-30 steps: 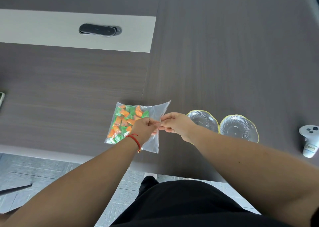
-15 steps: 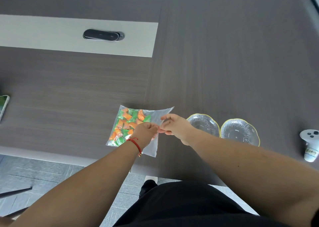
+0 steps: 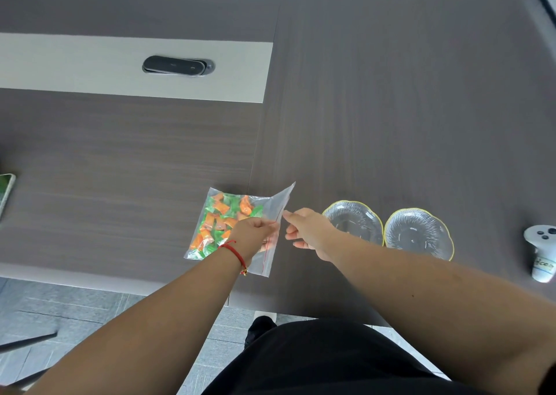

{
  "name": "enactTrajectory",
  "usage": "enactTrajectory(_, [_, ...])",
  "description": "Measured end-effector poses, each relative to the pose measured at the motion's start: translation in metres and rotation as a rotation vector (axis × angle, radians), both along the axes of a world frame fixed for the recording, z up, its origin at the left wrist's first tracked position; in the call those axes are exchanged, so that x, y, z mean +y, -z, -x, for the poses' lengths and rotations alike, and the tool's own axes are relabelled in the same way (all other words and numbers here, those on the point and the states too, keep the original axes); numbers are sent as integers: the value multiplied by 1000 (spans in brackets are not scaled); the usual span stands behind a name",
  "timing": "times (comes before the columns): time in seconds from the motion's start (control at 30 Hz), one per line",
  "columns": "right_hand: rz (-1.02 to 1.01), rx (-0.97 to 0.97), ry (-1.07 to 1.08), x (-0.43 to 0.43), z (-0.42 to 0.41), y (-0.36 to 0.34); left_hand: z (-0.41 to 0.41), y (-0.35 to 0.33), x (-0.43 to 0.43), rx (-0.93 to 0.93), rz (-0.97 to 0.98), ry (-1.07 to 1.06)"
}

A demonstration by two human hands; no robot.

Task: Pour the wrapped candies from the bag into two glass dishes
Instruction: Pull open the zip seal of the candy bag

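A clear zip bag (image 3: 272, 206) of orange and green wrapped candies (image 3: 221, 218) lies flat on the dark table near its front edge. My left hand (image 3: 251, 233), with a red string at the wrist, pinches the bag's right-hand mouth edge. My right hand (image 3: 307, 229) pinches the same edge from the other side, thumb and forefinger on the plastic. The bag's far corner is lifted a little. Two empty ribbed glass dishes with yellow rims stand side by side to the right: the left dish (image 3: 355, 218) just past my right hand, the right dish (image 3: 418, 233) beside it.
A white controller (image 3: 543, 251) with a label stands at the far right. A dark flat device (image 3: 177, 66) lies on the pale strip at the back. A phone's edge (image 3: 6, 190) shows at the far left. The table's front edge (image 3: 90, 274) runs just below the bag.
My two hands have drawn slightly apart at the bag's mouth, the right one moving right, and the bag's far corner has risen. The view has shifted a little.
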State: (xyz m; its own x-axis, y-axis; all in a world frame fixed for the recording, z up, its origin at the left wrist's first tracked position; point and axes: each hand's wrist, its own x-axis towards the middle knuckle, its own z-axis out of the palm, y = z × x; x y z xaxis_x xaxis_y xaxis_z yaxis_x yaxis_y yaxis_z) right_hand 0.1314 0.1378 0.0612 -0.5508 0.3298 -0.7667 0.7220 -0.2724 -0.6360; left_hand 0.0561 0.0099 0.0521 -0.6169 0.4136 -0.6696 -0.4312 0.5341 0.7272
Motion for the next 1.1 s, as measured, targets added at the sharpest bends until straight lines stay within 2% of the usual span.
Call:
enactTrajectory(0.17, [16, -23, -59, -5, 2, -3, -1, -8, 6, -103, -19, -61])
enactTrajectory(0.33, [53, 33, -69, -3, -1, -7, 0, -7, 9, -69, -5, -61])
enactTrajectory(0.53, [132, 77, -51, 4, -6, -8, -1, -6, 7, -164, -20, -45])
enactTrajectory(0.6, [89, 81, -82, 3, -6, -10, -2, -8, 8, -210, -19, -60])
enactTrajectory(0.77, [-171, 55, -214, -2, 0, -12, -5, -16, 15, -285, -22, -143])
enactTrajectory(0.9, [-360, -37, -239, 12, -6, 0, 9, -15, 9, -68, 110, -205])
enactTrajectory(0.97, [-487, -130, -395, 30, -19, 10, 26, -14, -5, 123, 235, -231])
enactTrajectory(1.03, [-635, -221, -630, 41, -30, 9, 35, -11, -20, 359, 439, -162])
enactTrajectory(1.1, [-770, -263, -849, 40, -32, 8, 33, -13, -23, 507, 514, -101])
